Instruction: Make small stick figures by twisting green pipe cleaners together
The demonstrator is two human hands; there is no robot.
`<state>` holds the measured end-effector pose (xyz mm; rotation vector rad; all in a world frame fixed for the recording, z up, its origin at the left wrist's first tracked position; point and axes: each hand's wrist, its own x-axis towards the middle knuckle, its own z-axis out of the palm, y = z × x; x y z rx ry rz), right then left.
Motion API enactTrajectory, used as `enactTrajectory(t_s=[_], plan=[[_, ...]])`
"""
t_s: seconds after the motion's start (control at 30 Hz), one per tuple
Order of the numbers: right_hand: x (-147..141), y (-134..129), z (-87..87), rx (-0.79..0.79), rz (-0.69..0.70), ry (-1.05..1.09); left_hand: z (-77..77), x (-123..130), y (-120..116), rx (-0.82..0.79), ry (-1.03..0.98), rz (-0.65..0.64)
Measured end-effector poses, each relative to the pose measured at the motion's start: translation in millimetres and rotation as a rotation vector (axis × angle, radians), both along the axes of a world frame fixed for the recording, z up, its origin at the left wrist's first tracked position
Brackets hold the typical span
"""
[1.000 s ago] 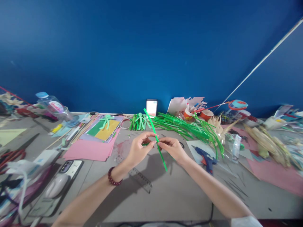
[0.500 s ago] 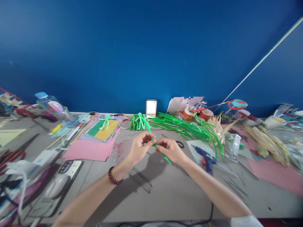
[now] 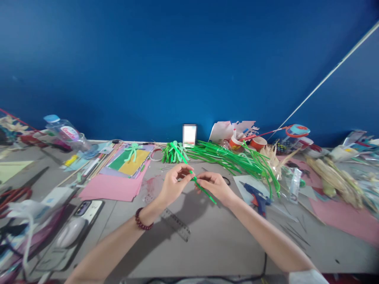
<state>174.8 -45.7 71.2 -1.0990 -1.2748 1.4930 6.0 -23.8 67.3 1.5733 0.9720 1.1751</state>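
Observation:
A bright green pipe cleaner (image 3: pixel 209 195) is pinched between my two hands above the middle of the table. My left hand (image 3: pixel 177 182) grips it from the left, with thumb and fingertips together. From the other side my right hand (image 3: pixel 215 187) closes thumb and forefinger on it, close to the left fingertips. One end slants down to the right, and the other rises up and left past the left fingers. Behind the hands lie a pile of bent green pipe cleaner pieces (image 3: pixel 171 154) and a long bundle of green pipe cleaners (image 3: pixel 227 154).
A clear ruler (image 3: pixel 177 225) lies below my left hand. Pink paper (image 3: pixel 112 187), a phone (image 3: pixel 89 209) and a computer mouse (image 3: pixel 71 232) sit to the left. On the right are a blue glue gun (image 3: pixel 259 197) and black-handled scissors (image 3: pixel 226 180). A small screen (image 3: pixel 189 135) stands against the wall.
The pipe cleaner's upper end has swung a little left and its lower end reaches slightly further down and right. Both hands stay almost in place, still pinching it.

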Motion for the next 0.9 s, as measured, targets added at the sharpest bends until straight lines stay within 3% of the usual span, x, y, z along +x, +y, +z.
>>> enactTrajectory(t_s=[0.2,0.4,0.67,0.9], plan=[[2.0,2.5,-1.0,0.036,-0.085,0.017,6.9,1.4,-4.9,-0.021,-0.045,-0.059],[2.7,4.1,-3.8,-0.027,-0.089,0.171,1.2,3.1,-5.1,0.172,0.097,-0.014],[1.0,0.4,-3.2,0.075,-0.108,-0.024,0.6,0.5,-4.0,0.396,0.269,0.067],[4.3,1.2,-3.3,0.013,-0.092,-0.007,-1.4,1.3,-4.1,0.536,0.297,0.054]])
